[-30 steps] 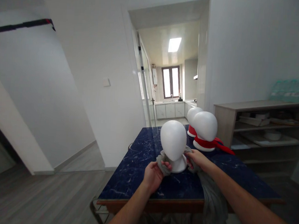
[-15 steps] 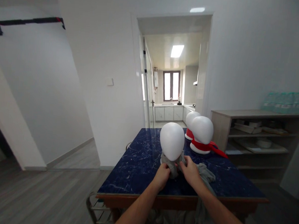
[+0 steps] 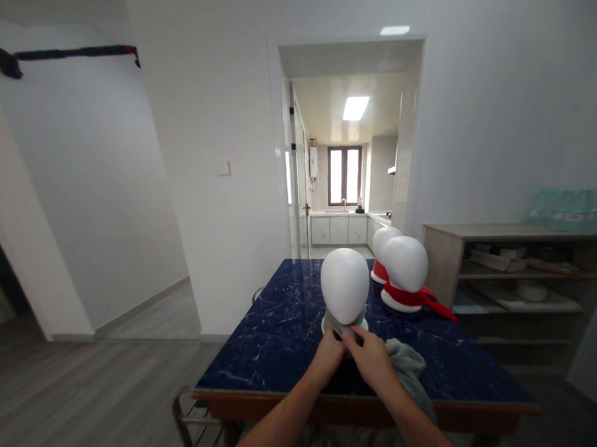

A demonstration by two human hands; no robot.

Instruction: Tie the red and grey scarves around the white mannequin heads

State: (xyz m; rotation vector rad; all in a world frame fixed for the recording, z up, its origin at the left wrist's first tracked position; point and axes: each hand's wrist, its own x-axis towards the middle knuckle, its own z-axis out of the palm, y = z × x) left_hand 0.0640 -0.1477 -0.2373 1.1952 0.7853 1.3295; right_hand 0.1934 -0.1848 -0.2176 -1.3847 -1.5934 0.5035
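A smooth white mannequin head (image 3: 344, 284) stands upright on the blue marbled table. Around its neck runs a grey scarf (image 3: 334, 324), whose front is partly covered by my fingers. My left hand (image 3: 330, 353) is closed on the scarf just below the chin. Close against it, my right hand (image 3: 369, 354) pinches the same cloth, thumb and fingers together. A bunched length of grey cloth (image 3: 405, 360) lies to the right of my right wrist and hangs over the table's front edge. Whether it joins the scarf is hidden by my hand.
Two more white heads stand behind at the right; the nearer one (image 3: 405, 264) wears a red scarf (image 3: 405, 294) trailing rightward. The table (image 3: 251, 354) has a wooden front edge. A metal-framed stool (image 3: 196, 415) stands at lower left, an open shelf (image 3: 470, 239) at right.
My hands have come closer together under the chin, and the scarf is drawn flatter and tighter around the neck. More of the head's white base shows. The view has shifted slightly.
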